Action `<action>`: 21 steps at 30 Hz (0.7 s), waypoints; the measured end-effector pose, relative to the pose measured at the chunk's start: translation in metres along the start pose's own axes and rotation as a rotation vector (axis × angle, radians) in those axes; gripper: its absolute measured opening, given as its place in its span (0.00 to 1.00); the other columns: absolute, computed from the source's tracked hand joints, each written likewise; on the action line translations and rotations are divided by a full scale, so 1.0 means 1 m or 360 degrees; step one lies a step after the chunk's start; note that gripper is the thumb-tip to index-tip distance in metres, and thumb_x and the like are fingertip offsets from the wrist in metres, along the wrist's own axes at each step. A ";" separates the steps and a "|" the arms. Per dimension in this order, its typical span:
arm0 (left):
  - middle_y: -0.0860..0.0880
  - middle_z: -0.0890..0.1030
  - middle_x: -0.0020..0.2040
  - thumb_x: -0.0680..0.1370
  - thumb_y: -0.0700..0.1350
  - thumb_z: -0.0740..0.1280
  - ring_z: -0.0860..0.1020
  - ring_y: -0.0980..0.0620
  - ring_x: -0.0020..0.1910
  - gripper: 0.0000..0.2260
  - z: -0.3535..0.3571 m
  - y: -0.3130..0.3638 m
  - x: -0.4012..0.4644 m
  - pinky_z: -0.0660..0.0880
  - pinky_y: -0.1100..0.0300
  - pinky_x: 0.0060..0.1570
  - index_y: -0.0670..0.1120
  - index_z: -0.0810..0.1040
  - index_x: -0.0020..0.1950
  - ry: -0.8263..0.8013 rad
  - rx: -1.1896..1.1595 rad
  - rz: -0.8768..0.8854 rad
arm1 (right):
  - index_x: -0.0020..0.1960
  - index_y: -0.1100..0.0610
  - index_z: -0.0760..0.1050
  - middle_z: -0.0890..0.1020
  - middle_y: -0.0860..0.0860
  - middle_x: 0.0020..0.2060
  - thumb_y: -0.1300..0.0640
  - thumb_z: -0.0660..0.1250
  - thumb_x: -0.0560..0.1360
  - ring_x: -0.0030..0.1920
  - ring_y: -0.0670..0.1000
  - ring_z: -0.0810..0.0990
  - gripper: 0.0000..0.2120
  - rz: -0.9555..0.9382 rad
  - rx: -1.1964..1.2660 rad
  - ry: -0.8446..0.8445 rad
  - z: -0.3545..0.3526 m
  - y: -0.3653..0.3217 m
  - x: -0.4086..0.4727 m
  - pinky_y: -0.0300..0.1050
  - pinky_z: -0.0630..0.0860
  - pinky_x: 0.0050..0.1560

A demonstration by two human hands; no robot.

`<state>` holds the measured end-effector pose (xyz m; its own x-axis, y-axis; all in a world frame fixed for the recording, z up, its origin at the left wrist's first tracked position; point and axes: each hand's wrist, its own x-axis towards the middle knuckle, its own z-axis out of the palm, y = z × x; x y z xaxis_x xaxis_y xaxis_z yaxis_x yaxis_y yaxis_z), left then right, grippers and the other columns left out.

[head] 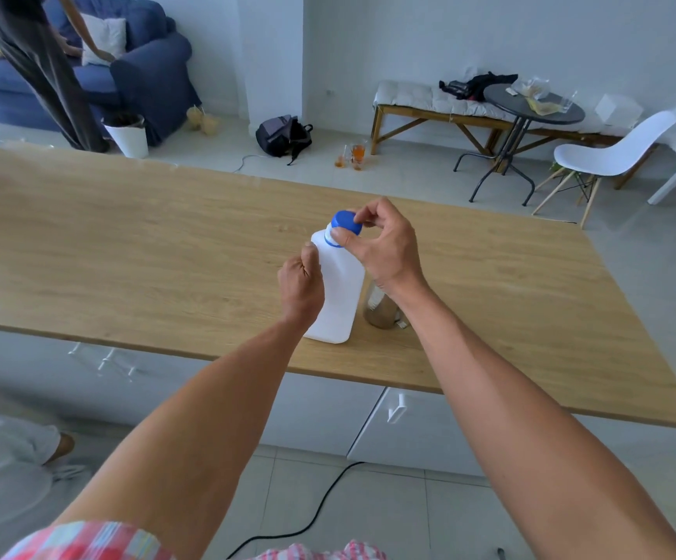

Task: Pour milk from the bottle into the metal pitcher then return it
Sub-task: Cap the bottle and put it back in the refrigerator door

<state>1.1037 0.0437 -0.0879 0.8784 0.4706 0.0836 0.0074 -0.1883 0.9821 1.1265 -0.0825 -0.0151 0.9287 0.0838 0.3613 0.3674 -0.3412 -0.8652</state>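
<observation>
Gripping cap: the right hand [384, 244] is pinching the blue screw cap [346, 223] of a white plastic milk bottle [338, 293] between thumb and fingertips.
Steadying hand: the left hand [302, 284] is closing around the bottle's upper left side, just below the shoulder.
Bottle: it is standing on the wooden countertop [126, 252] near the front edge, leaning slightly in this wide view.
Pitcher: the metal pitcher [380, 309] is sitting just beside the bottle on its right, partly hidden behind the right wrist; its contents cannot be seen.
Step in hand: judging by the grip, the cap is being turned, though whether it is coming off or going on cannot be told from this moment alone.
Next move: if pouring is still ahead, the cap is needing to come clear and be parked, and the left hand's hold is needing to be firm enough to tip the neck over the pitcher's rim.
</observation>
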 end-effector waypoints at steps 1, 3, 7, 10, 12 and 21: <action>0.43 0.66 0.32 0.76 0.62 0.50 0.63 0.49 0.32 0.28 -0.001 0.000 0.000 0.60 0.51 0.32 0.36 0.61 0.36 -0.0018 -0.0002 0.0009 | 0.46 0.56 0.76 0.85 0.49 0.47 0.52 0.81 0.68 0.52 0.48 0.82 0.16 0.0002 -0.0059 -0.0059 0.000 0.001 0.001 0.43 0.77 0.57; 0.43 0.66 0.31 0.77 0.62 0.50 0.63 0.49 0.32 0.28 -0.002 -0.002 0.001 0.60 0.51 0.32 0.37 0.60 0.35 -0.0045 -0.0002 0.0023 | 0.50 0.57 0.77 0.84 0.49 0.48 0.52 0.80 0.70 0.50 0.47 0.80 0.16 -0.0016 -0.0171 -0.0196 -0.004 0.001 0.003 0.39 0.74 0.55; 0.43 0.67 0.30 0.77 0.64 0.49 0.63 0.50 0.31 0.31 -0.003 -0.003 0.001 0.61 0.55 0.31 0.35 0.62 0.35 -0.0056 0.0012 0.0037 | 0.73 0.49 0.74 0.83 0.48 0.60 0.53 0.77 0.75 0.57 0.47 0.79 0.28 -0.0019 -0.0580 -0.0705 -0.022 -0.024 0.024 0.37 0.70 0.57; 0.44 0.66 0.30 0.78 0.63 0.50 0.62 0.51 0.29 0.30 -0.002 -0.004 0.000 0.60 0.56 0.29 0.36 0.61 0.34 -0.0069 0.0031 0.0071 | 0.72 0.47 0.77 0.81 0.46 0.65 0.58 0.73 0.77 0.61 0.47 0.79 0.24 -0.0076 -0.1032 -0.1111 -0.028 -0.046 0.048 0.39 0.71 0.59; 0.44 0.65 0.29 0.79 0.62 0.50 0.62 0.51 0.29 0.28 -0.002 -0.006 0.001 0.60 0.55 0.30 0.38 0.61 0.34 -0.0067 0.0048 0.0065 | 0.69 0.45 0.79 0.81 0.46 0.64 0.62 0.72 0.75 0.59 0.49 0.80 0.24 -0.0168 -0.1284 -0.1258 -0.023 -0.056 0.056 0.45 0.75 0.60; 0.45 0.63 0.30 0.88 0.50 0.54 0.58 0.54 0.27 0.24 0.003 -0.008 -0.001 0.57 0.61 0.27 0.43 0.60 0.32 -0.0008 0.0005 0.0033 | 0.40 0.55 0.72 0.75 0.52 0.41 0.42 0.73 0.74 0.36 0.53 0.74 0.18 -0.0115 -0.1542 -0.0937 -0.004 -0.059 0.055 0.46 0.69 0.35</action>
<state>1.1046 0.0425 -0.0965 0.8806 0.4624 0.1030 -0.0092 -0.2007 0.9796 1.1554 -0.0610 0.0574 0.8804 0.4725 -0.0416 0.4647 -0.8768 -0.1235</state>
